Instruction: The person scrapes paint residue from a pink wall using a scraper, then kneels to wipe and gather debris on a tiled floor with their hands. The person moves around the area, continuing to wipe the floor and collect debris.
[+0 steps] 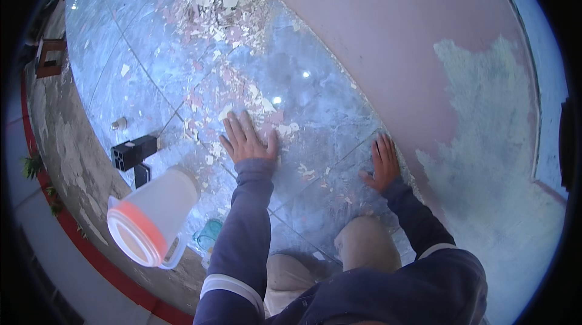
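Observation:
My left hand (248,141) rests palm down on the shiny blue-grey floor (313,125), fingers spread, at the near edge of some scattered paint flakes (241,84). Nothing is held in it. Close to the foot of the pink wall (386,20), my right hand (384,163) also lies on the floor, empty, with its thumb out to the side. A large heap of pale and pink flakes (223,7) lies farther off along the wall. Bare greenish plaster (491,120) shows where the wall's pink coat is absent.
To the left stand a translucent plastic pitcher (159,207) with an orange band, a black block-shaped object (134,150) and a small white cap-like item (119,123). A teal cup (210,233) is partly behind my left forearm. Beyond the floor's edge runs a red kerb (97,261).

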Demonstrator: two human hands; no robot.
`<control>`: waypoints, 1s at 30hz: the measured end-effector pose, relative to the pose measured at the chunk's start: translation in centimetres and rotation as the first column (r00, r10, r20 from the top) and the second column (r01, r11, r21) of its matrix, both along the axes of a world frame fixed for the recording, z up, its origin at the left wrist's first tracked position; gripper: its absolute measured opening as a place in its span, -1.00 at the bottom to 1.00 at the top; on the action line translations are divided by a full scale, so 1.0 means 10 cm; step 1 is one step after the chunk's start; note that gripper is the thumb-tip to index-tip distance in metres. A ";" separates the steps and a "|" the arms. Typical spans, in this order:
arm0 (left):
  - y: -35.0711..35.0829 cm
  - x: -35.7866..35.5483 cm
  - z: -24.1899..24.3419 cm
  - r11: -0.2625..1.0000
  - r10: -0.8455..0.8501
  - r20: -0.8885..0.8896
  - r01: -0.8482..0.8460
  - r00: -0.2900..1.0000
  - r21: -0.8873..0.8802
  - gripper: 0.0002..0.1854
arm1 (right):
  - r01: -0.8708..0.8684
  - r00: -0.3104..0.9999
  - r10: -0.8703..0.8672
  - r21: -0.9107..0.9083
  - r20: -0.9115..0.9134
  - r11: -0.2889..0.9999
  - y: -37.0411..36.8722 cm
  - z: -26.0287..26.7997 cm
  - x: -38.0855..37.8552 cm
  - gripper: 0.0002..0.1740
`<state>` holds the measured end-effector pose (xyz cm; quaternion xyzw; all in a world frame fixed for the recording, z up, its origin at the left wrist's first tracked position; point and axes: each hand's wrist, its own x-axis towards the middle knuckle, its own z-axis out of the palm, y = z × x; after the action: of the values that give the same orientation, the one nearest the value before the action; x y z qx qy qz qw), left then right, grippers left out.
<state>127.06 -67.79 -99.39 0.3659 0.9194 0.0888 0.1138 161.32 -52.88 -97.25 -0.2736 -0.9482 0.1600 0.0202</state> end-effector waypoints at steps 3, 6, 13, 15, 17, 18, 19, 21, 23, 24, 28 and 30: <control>-0.01 -0.01 -0.02 1.000 0.012 -0.035 -0.011 0.999 0.023 -0.05 | -0.036 0.997 0.035 0.004 0.071 0.999 0.24 -0.11 -0.46 0.01; -0.02 -0.02 -0.03 0.999 0.018 -0.030 -0.017 0.999 0.032 -0.05 | 0.008 1.000 -0.007 0.062 -0.014 0.998 0.46 -0.28 -1.07 0.03; -0.01 -0.04 0.02 0.999 0.035 0.048 -0.035 0.998 0.005 -0.06 | 0.055 0.995 -0.036 0.204 -0.096 0.977 1.03 -0.48 -3.21 0.04; -0.01 -0.06 0.01 0.999 0.049 0.062 -0.050 0.997 0.017 -0.06 | 0.055 0.981 -0.028 0.138 -0.194 0.989 1.12 -0.44 -3.70 0.01; -0.03 -0.08 0.01 0.999 0.038 0.089 -0.041 0.995 0.031 -0.09 | -0.031 0.951 0.009 -0.066 -0.310 0.997 1.02 -0.38 -3.73 -0.01; -0.04 -0.09 0.01 0.998 0.027 0.075 -0.031 0.997 0.051 -0.11 | -0.114 0.938 0.029 -0.226 -0.345 0.967 0.89 -0.34 -3.55 -0.01; -0.05 -0.09 0.01 0.998 0.030 0.083 -0.034 0.996 0.047 -0.12 | -0.259 0.896 0.195 -0.111 -0.400 0.960 0.72 -0.30 -3.21 0.03; -0.09 -0.09 0.00 0.997 0.037 0.098 -0.043 0.994 0.057 -0.12 | -0.362 0.898 0.316 -0.107 -0.307 0.926 0.30 -0.23 -2.31 0.18; -0.09 -0.08 -0.02 0.996 0.039 0.099 -0.046 0.994 0.072 -0.12 | -0.368 0.910 0.317 -0.169 -0.267 0.914 -0.19 -0.20 -1.49 0.40; -0.10 -0.07 -0.03 0.996 0.044 0.104 -0.051 0.994 0.071 -0.14 | -0.374 0.918 0.336 -0.183 -0.210 0.909 -0.36 -0.17 -1.24 0.48; -0.09 -0.07 -0.08 0.994 0.063 0.108 -0.072 0.992 0.078 -0.12 | -0.390 0.917 0.390 0.018 -0.082 0.921 -0.48 -0.16 -1.63 0.42; -0.10 -0.06 -0.09 0.982 0.098 0.067 -0.108 0.993 0.155 -0.15 | -0.262 0.964 0.264 0.060 -0.032 0.963 -0.28 -0.20 -2.26 0.40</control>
<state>126.45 -68.82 -100.29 0.3230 0.9234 0.1780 0.1068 138.72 -55.68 -99.29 -0.1415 -0.9796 0.1405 0.0253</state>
